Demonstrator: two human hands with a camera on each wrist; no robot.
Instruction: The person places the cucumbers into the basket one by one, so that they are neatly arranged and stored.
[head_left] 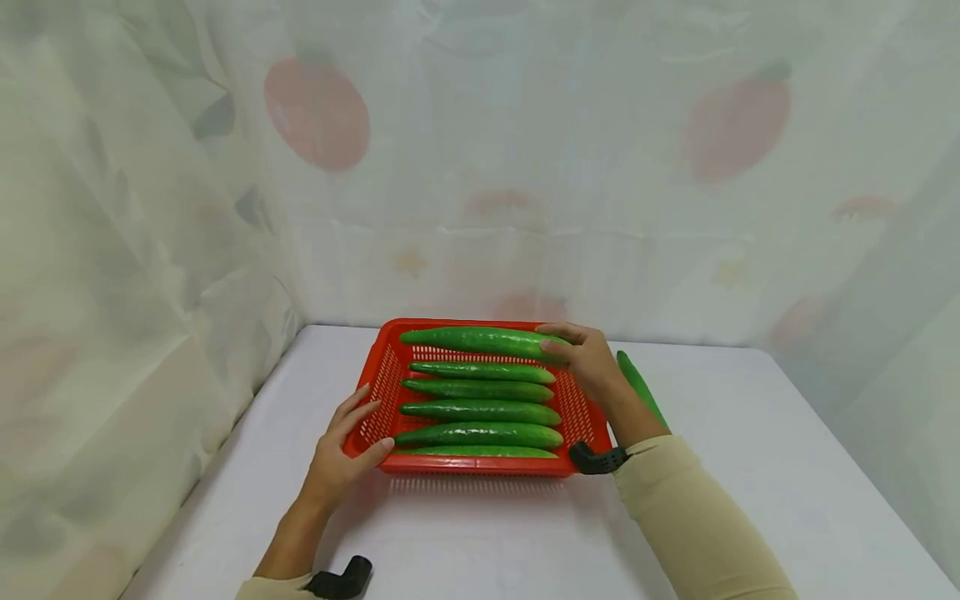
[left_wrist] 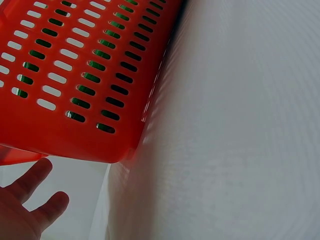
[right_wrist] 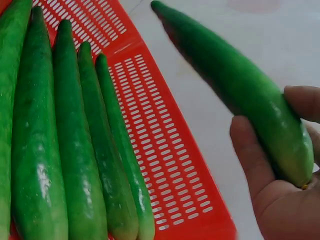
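Observation:
My right hand [head_left: 588,358] grips a green cucumber [head_left: 472,340] by its paler end, holding it level above the back part of a red plastic basket [head_left: 480,464]. In the right wrist view, the thumb and fingers wrap round that end of the held cucumber [right_wrist: 240,80]. Several more cucumbers [head_left: 480,411] lie side by side in the basket. At the basket's left front corner is my left hand [head_left: 337,458], its thumb by the rim and its fingers spread. Slots of the basket wall [left_wrist: 60,120] fill the left wrist view, with fingers of the left hand [left_wrist: 25,205] below.
Another cucumber [head_left: 641,387] lies on the white tabletop [head_left: 750,467] to the right of the basket, partly hidden by my right forearm. Fruit-printed curtains [head_left: 525,167] hang behind the table and on both sides.

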